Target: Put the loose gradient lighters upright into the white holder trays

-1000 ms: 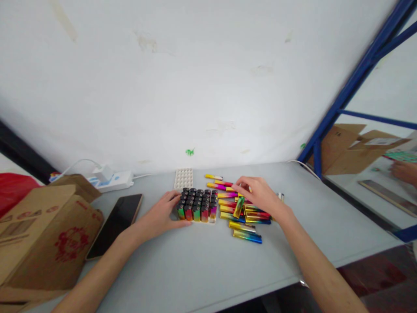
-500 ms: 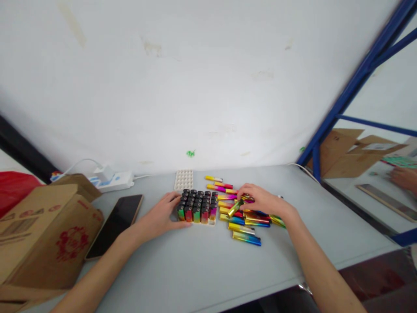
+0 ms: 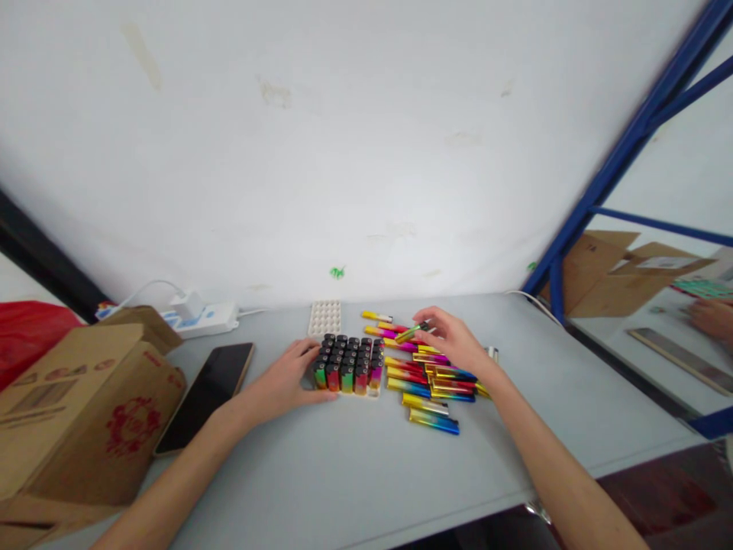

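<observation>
Rows of black-topped, metallic-coloured lighters [image 3: 347,367] stand upright and close together in a white tray [image 3: 373,393] in the middle of the table. My left hand [image 3: 289,378] is closed round the tray's left side, thumb along the front, fingertips behind the lighters. In my right hand [image 3: 452,336] a green-gold lighter [image 3: 408,334] is pinched near its black top, its base pointing left. The hand is just above a spread of loose lighters [image 3: 434,421] in yellow, red, blue and purple, lying on their sides right of the tray. Some of them are hidden under that hand.
A second white tray with holes [image 3: 325,318] lies against the wall behind the lighters. To the left are a phone [image 3: 206,397], a cardboard box [image 3: 85,412] and a power strip [image 3: 209,317]. Beyond the blue frame [image 3: 557,283] at right, another person's hand [image 3: 713,321] shows.
My right hand has lifted slightly up and away from the loose lighters. The lighter in it has turned from steeply slanted to nearly level. My left hand stays at the tray.
</observation>
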A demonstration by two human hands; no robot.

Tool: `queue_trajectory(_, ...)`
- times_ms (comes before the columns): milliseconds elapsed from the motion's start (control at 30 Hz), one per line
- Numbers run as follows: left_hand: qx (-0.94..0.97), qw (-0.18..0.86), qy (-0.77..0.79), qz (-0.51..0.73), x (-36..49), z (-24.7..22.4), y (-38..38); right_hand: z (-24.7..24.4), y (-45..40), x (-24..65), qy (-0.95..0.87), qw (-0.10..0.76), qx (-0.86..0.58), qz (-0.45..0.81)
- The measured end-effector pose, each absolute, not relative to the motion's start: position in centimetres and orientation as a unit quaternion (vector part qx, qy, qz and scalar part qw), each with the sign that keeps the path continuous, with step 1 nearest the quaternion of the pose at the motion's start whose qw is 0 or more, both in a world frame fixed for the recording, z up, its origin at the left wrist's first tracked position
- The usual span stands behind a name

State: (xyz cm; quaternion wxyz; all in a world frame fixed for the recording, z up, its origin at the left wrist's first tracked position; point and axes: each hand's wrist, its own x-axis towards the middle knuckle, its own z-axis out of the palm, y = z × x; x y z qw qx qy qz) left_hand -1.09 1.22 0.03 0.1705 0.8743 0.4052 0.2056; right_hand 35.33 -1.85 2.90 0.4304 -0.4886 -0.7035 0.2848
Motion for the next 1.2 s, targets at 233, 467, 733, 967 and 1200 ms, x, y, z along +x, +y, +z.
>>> queue_trajectory(233, 0.882, 0.173, 0.386, 0.209, -1.2, -0.3, 1.3, 2.6, -1.9, 32.4, -0.501, 0.567, -0.438, 0.484)
queue_trajectory(467, 0.879, 0.168, 0.382, 0.232, -0.5, -0.5, 0.9, 2.4, -3.2, 30.3, -0.549, 0.473, -0.387, 0.57)
queue_trajectory(733, 0.854, 0.129, 0.434, 0.259, 1.5, -1.1, -0.3, 1.8, -3.5, 28.5, -0.663, 0.455, -0.545, 0.237)
queue_trajectory(967, 0.855, 0.13, 0.432, 0.255, 1.3, -1.1, 0.0, 1.5, -3.5, 28.6, -0.664, 0.437, -0.577, 0.187)
queue_trajectory(1200, 0.865, 0.122, 0.422, 0.243, 1.2, -0.9, 0.0, 2.2, -4.0, 28.4, -0.693, 0.446, -0.53, 0.199)
